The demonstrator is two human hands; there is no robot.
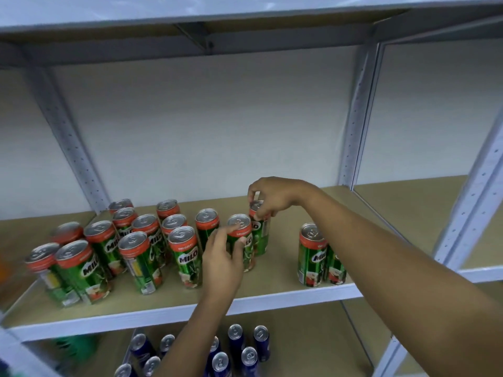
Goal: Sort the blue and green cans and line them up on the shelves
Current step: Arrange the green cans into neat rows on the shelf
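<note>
Right hand (268,197) pinches rear green can (258,229) at rim, frame centre; left hand (221,257) holds front can (241,240). Slide upright, close gaps.

green cans (187,257): glossy printed metal, with red bands under bare silvery lids that shine
blue cans (261,342): glossy dark blue metal, with bare silvery tops
shelf board (277,270): matt tan, smooth, like fibreboard or plain wood
shelf rail (152,318): painted metal, pale grey-white, smooth with a faint sheen
uprights (351,126): the same painted metal, punched with rows of small holes
wall (206,126): matt white, flat
</note>
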